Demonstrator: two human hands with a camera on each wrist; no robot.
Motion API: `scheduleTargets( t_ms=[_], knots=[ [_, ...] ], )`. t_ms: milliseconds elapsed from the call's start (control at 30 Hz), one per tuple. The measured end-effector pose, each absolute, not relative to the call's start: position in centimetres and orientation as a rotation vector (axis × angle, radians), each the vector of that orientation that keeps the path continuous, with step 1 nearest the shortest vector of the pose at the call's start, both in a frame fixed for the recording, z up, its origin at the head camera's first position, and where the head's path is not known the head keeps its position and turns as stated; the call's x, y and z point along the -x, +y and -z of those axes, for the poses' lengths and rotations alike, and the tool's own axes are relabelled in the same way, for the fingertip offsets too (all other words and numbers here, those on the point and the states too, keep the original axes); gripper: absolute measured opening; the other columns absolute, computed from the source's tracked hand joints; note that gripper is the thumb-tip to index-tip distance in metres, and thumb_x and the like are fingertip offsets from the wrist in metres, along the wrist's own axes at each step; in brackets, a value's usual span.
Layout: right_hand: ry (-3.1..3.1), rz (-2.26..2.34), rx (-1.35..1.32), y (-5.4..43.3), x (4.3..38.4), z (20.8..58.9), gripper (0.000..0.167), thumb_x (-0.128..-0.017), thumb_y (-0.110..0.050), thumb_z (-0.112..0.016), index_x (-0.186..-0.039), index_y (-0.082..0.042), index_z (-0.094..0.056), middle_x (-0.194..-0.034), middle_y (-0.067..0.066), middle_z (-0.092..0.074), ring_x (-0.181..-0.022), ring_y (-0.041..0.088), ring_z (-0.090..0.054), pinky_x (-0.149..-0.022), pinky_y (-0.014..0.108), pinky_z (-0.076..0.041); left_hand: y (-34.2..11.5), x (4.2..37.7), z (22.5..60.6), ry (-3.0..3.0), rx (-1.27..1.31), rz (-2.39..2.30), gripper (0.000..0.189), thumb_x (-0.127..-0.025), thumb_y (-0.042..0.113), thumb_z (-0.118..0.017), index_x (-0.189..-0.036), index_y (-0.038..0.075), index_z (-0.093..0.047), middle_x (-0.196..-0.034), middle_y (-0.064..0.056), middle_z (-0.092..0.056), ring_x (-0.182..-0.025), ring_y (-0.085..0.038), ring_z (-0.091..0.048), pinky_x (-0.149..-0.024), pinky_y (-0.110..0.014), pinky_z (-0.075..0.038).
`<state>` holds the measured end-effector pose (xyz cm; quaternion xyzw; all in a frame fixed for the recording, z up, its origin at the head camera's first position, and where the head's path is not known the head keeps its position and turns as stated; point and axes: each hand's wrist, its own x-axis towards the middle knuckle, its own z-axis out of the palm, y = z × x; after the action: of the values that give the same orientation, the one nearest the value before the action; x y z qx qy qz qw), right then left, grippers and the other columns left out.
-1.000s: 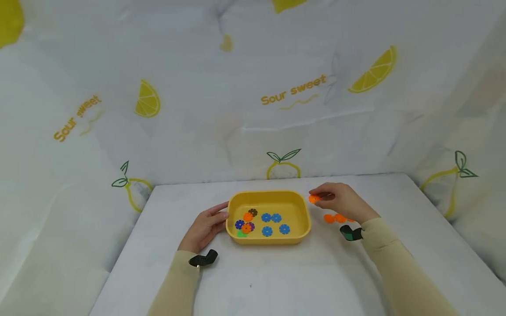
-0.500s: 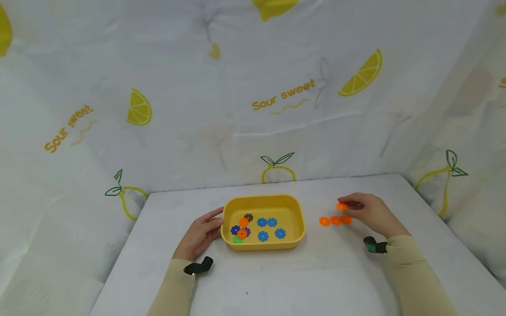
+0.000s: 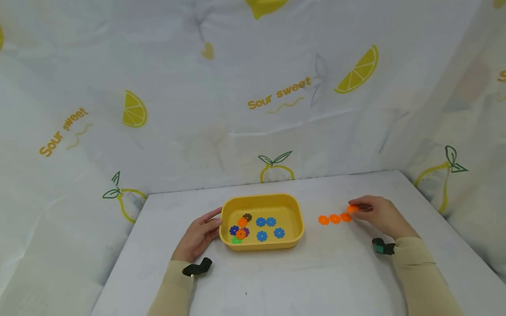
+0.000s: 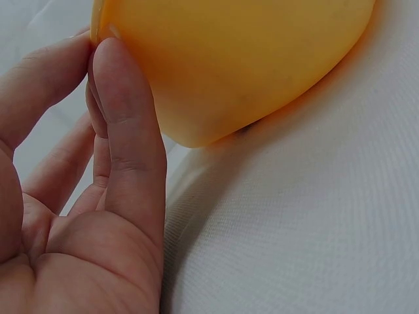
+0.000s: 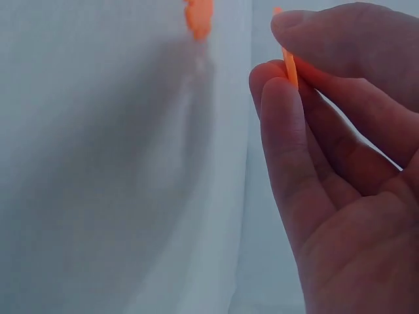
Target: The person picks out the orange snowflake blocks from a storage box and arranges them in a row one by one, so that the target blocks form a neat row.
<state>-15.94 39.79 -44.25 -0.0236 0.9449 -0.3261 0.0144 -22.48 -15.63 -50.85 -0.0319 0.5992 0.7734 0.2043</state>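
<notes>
My left hand (image 3: 199, 237) holds the left end of a yellow plastic tray (image 3: 262, 246), its thumb and fingers at the rim in the left wrist view. Inside the tray lie several notched snowflake discs: blue ones (image 3: 262, 236) to the middle and right, and orange, brown, purple, dark blue and green ones bunched at the left. My right hand (image 3: 381, 215) pinches an orange snowflake disc (image 5: 290, 65) between thumb and fingers, held above the table. Just below and left of it, 3 orange discs (image 3: 334, 219) lie in a row right of the tray.
A white cloth covers the table (image 3: 300, 281). Behind stands a white curtain (image 3: 197, 149) printed with lemons and lettering, which also hangs at both sides. Black wrist-worn devices (image 3: 196, 267) sit at both sleeves.
My right hand has carried the orange disc rightward from beside the tray to the right end of the orange row. The left hand stays at the tray, while the head view has shifted slightly.
</notes>
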Motion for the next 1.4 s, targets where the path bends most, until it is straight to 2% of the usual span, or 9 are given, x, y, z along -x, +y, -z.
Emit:
scheduleTargets(
  t_ms=[200, 500, 733, 1200, 1400],
  knots=[
    [2.944, 1.002, 0.042, 40.4, 15.6, 44.6, 0.042, -0.098, -0.022, -0.080, -0.135, -0.003, -0.073, -0.135, 0.022, -0.073, -0.120, 0.040, -0.069, -0.089, 0.028, -0.056, -15.7, 22.6, 50.7, 1.660, 0.092, -2.167, 0.060, -0.101, 0.016, -0.078, -0.157, 0.016, -0.057, -0.124, -0.010, -0.075, -0.112, -0.020, -0.074, -0.101, -0.031, -0.063],
    [2.937, 1.004, 0.025, 40.4, 15.7, 45.1, 0.038, -0.098, -0.018, -0.080, -0.131, -0.001, -0.074, -0.133, 0.025, -0.072, -0.116, 0.040, -0.069, -0.095, 0.047, -0.059, -15.6, 22.5, 50.8, 1.651, 0.090, -2.168, 0.058, -0.103, 0.014, -0.075, -0.158, 0.015, -0.056, -0.122, -0.008, -0.076, -0.109, -0.018, -0.074, -0.100, -0.030, -0.063],
    [2.976, 0.989, 0.051, 40.1, 15.9, 45.6, 0.033, -0.096, -0.013, -0.078, -0.127, -0.001, -0.076, -0.128, 0.023, -0.074, -0.110, 0.037, -0.070, -0.091, 0.040, -0.058, -15.7, 22.4, 50.7, 1.655, 0.093, -2.164, 0.060, -0.102, 0.015, -0.076, -0.158, 0.016, -0.056, -0.122, -0.007, -0.076, -0.110, -0.018, -0.074, -0.100, -0.030, -0.063],
    [2.979, 0.956, 0.018, 40.1, 15.9, 45.8, 0.030, -0.097, -0.010, -0.078, -0.125, -0.001, -0.076, -0.125, 0.023, -0.073, -0.107, 0.038, -0.068, -0.092, 0.054, -0.059, -15.5, 22.5, 50.9, 1.686, 0.105, -2.145, 0.057, -0.102, 0.017, -0.076, -0.156, 0.018, -0.058, -0.121, -0.007, -0.075, -0.109, -0.018, -0.072, -0.100, -0.028, -0.063],
    [2.966, 0.977, 0.023, 40.0, 16.1, 45.8, 0.029, -0.097, -0.010, -0.076, -0.124, -0.002, -0.076, -0.123, 0.021, -0.074, -0.107, 0.035, -0.068, -0.092, 0.048, -0.059, -15.5, 22.5, 50.7, 1.670, 0.106, -2.155, 0.057, -0.103, 0.015, -0.075, -0.157, 0.016, -0.057, -0.123, -0.007, -0.076, -0.112, -0.018, -0.073, -0.102, -0.030, -0.062]
  ],
)
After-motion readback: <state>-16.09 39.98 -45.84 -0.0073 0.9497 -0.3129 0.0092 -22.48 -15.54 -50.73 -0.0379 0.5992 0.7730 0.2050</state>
